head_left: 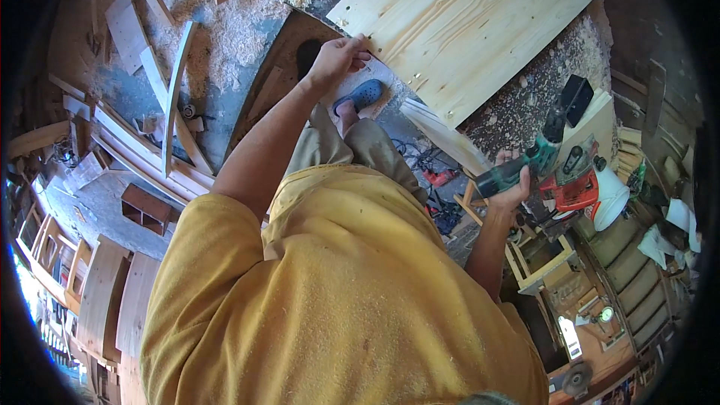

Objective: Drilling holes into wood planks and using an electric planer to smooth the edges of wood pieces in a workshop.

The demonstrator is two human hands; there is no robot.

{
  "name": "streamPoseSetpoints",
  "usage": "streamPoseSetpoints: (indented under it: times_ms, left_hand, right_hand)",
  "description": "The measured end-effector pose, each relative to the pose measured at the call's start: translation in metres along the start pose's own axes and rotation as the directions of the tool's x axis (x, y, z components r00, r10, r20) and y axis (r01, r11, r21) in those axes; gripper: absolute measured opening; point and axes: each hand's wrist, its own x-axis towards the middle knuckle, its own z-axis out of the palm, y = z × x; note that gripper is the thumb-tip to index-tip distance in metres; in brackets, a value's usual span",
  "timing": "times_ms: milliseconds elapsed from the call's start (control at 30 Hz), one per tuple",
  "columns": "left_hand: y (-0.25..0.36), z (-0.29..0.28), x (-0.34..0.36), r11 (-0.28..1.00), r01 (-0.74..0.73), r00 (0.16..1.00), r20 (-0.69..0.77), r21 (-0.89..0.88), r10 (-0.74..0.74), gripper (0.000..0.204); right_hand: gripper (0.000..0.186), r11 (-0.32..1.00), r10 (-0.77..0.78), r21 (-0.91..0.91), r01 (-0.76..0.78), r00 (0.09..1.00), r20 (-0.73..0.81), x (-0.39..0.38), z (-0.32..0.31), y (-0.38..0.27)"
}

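A wide pale wooden board (465,22) with visible grain and knots lies on the workbench ahead of me. My left hand (339,60) is at its near left edge, with the thumb and fingers pinched together. Anything small between those fingertips is too hidden to make out. To the right of the board, my right hand (514,189) is wrapped round the body of a green and black cordless drill (531,161). The drill's black battery (577,100) points up and away from me. Small wood chips sit along the board's near edge.
Shavings cover the dark bench top (517,97). Right of the drill stands a red power tool (574,189) with a white cup-like part. Curved wooden strips (176,97) lean at the left. Cables and a red tool (439,178) lie on the floor below.
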Motion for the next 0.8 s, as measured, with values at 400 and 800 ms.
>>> streamPoseSetpoints:
  times_ms: [400,800]
  left_hand:
    - [0.007,-0.028,0.012,0.967,-0.141,0.988,0.093,0.213,0.124,0.034]
    - [0.034,-0.041,0.004,0.802,-0.446,0.834,-0.140,0.398,0.533,0.034]
  right_hand:
    - [0.054,0.790,0.324,-0.611,-0.054,0.883,0.340,-0.028,0.163,0.030]
    - [0.025,0.563,0.163,-0.775,0.289,0.880,0.446,-0.035,0.200,0.046]
